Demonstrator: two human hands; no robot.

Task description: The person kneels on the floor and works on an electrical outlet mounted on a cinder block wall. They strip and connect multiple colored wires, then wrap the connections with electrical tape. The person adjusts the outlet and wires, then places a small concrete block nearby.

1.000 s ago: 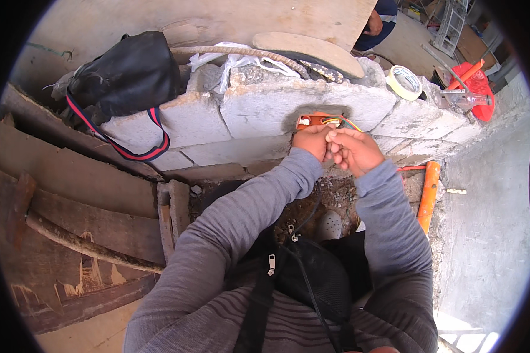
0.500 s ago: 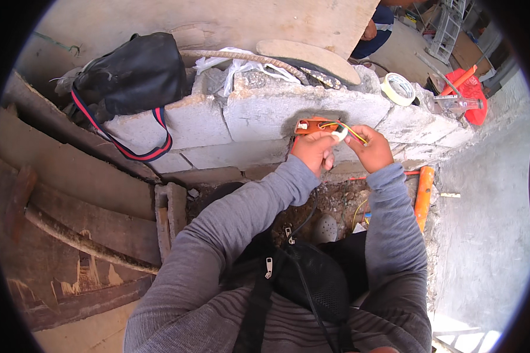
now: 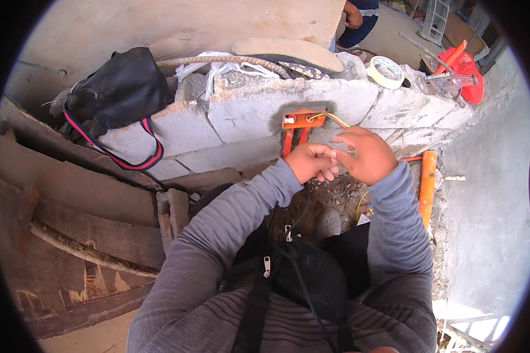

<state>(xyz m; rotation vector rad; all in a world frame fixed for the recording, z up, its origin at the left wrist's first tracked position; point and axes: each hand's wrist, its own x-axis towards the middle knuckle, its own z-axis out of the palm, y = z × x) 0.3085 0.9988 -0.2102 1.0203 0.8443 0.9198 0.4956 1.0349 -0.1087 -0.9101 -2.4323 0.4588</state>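
Close together in front of the low block wall are my left hand (image 3: pixel 313 163) and my right hand (image 3: pixel 370 156), their fingertips meeting. The left hand's fingers are closed in a pinch; anything between them is too small to make out. My right hand's thumb is bent in toward the left fingertips, its index finger curved above; what it grips is hidden. Just beyond them an orange electrical box (image 3: pixel 304 119) sits in the wall, with two orange conduits (image 3: pixel 288 143) below it. Coloured wires (image 3: pixel 337 119), yellow, green and red, run from the box to behind my right hand.
Along the wall top lie a black bag (image 3: pixel 121 88) with a striped strap, a tape roll (image 3: pixel 386 72), a clear bottle (image 3: pixel 450 82) and a red bag (image 3: pixel 472 87). An orange pipe (image 3: pixel 427 188) stands at the right. Beyond the wall a person (image 3: pixel 359 23) crouches.
Both hands have drawn back from the box toward me, uncovering it and its conduits. The white ring-shaped piece at my fingers no longer shows. The wires are no longer visibly between my right fingers.
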